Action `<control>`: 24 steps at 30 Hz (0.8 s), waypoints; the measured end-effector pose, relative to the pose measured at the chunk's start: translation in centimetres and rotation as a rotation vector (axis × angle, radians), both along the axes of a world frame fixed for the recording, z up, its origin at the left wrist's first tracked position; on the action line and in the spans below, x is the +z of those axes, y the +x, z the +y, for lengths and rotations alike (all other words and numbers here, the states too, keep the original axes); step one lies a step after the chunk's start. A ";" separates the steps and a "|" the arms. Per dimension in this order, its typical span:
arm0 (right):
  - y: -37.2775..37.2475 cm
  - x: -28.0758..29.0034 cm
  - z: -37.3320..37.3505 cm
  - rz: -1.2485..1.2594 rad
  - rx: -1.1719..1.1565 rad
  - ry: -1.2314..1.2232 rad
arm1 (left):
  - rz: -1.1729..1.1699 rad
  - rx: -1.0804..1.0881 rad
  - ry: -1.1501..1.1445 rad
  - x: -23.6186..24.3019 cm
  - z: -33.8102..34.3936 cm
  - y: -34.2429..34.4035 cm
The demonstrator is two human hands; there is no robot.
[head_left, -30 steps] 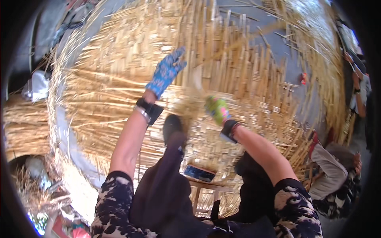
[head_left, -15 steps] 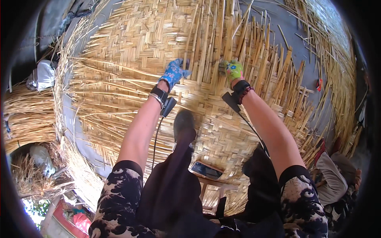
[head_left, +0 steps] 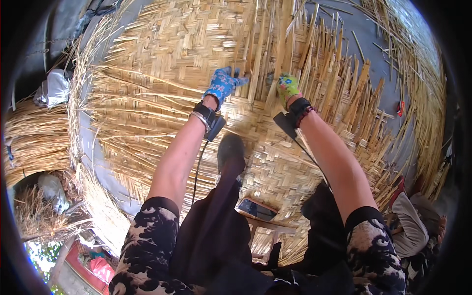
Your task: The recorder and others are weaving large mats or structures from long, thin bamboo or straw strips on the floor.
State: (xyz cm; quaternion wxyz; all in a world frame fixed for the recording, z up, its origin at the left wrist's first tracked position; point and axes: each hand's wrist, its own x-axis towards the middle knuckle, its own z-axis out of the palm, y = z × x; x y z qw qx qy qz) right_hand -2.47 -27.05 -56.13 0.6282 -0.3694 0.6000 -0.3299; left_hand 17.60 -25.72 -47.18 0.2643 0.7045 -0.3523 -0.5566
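Note:
A large woven mat of pale split strips (head_left: 191, 34) lies beneath me, long unwoven strips (head_left: 314, 73) fanning from its upper right. My left hand (head_left: 223, 86), in a blue flowered glove, rests at the woven part beside upright strips, fingers apart and touching them. My right hand (head_left: 285, 86), in a green flowered glove, is just right of it, fingers curled down onto a strip; its fingertips are partly hidden. Both wrists carry dark straps with small devices and cables. My left shoe (head_left: 230, 150) stands on the mat below my hands.
A phone (head_left: 256, 210) lies on a wooden stool between my legs. Straw bundles (head_left: 37, 137) and a whitish sack (head_left: 53, 89) are at left. A small red object (head_left: 400, 109) lies at right, near loose strips. Another person's bent leg (head_left: 408, 221) is at lower right.
Over the last second my right hand moved up to the upright strips, and my left came lower and rightward beside them. Since half a second ago the left has shifted slightly up and right.

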 end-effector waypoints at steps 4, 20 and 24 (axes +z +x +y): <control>-0.4 2.0 0.6 -0.053 -0.014 0.032 | 0.114 -0.001 -0.110 0.8 -0.8 -1.2; 2.4 5.4 1.5 -0.543 -0.137 0.123 | 0.847 0.002 -0.095 -1.1 -3.3 2.0; 2.2 4.3 1.6 -0.549 -0.112 0.025 | 1.172 -0.126 0.196 1.7 -3.9 1.6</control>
